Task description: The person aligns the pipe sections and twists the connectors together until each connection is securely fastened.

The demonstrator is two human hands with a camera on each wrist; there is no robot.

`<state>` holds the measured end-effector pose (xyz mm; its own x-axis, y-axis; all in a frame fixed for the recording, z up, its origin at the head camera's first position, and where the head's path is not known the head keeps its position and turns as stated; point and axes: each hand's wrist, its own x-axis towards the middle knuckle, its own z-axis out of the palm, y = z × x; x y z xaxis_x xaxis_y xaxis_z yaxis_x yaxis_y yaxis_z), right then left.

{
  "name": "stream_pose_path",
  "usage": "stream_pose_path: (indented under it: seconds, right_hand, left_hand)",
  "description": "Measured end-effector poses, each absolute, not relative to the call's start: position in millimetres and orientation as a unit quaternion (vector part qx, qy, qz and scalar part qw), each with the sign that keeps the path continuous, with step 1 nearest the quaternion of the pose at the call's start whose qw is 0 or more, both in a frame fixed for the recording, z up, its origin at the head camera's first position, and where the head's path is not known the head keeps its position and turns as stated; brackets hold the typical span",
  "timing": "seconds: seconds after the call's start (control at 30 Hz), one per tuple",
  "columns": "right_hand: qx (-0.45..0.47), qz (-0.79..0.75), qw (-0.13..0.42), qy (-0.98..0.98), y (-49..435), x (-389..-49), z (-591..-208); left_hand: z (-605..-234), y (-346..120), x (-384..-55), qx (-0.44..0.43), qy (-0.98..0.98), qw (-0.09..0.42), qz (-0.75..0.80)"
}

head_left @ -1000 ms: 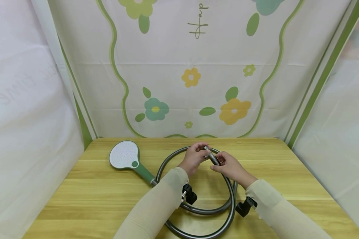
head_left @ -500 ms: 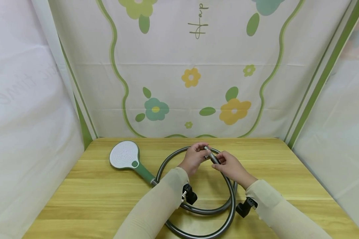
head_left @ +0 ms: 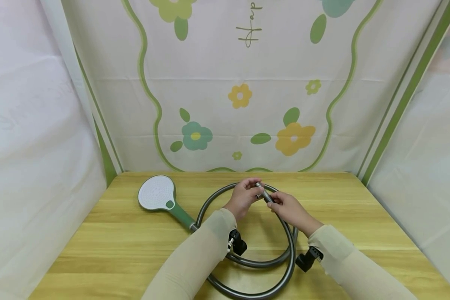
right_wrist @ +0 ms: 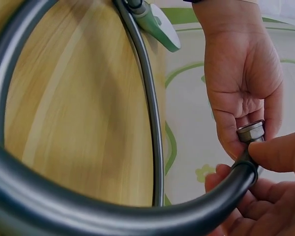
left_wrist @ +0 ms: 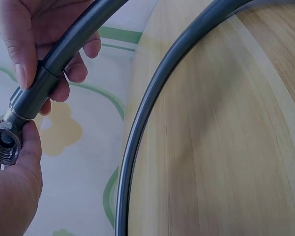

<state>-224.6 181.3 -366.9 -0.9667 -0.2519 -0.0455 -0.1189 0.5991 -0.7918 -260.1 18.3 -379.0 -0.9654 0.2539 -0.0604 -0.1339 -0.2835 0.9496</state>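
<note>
A dark grey shower hose [head_left: 292, 250] lies in loops on the table, with its free end raised between both hands. My left hand [head_left: 243, 199] pinches the metal nut [right_wrist: 251, 132] at that end between thumb and fingers. The threaded mouth of the nut shows in the left wrist view. Just behind it, my right hand [head_left: 290, 211] grips the dark collar [left_wrist: 35, 93] of the hose, thumb on one side and fingers on the other. At the left lies a green shower head [head_left: 156, 192] with a white face, joined to the hose's other end.
The wooden table [head_left: 112, 250] carries the hose and shower head. White cloth walls [head_left: 210, 54] with printed flowers and green lines stand behind and at both sides. A black wrist camera [head_left: 238, 243] sits under the left cuff, another under the right.
My right thumb and fingers have shifted slightly along and around the collar. My left hand stays on the nut. The head view has tilted a little.
</note>
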Motion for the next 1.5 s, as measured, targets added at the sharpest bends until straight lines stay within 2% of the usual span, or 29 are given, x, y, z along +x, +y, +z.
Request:
stream_pose_path:
  seconds: [0.6,1.07,1.5]
  right_hand:
    - [-0.112,-0.432,0.104,0.889,187,-234,-371]
    - [-0.089,-0.44,0.062,0.892,187,-236,-369]
    - [-0.092,-0.443,0.075,0.889,184,-232,-370]
  left_hand:
    - [-377,17,-263,0.045,0.587,0.121,0.799]
    - [-375,18,-267,0.048,0.589,0.112,0.799]
    - [-380,18,-267,0.029,0.589,0.116,0.799]
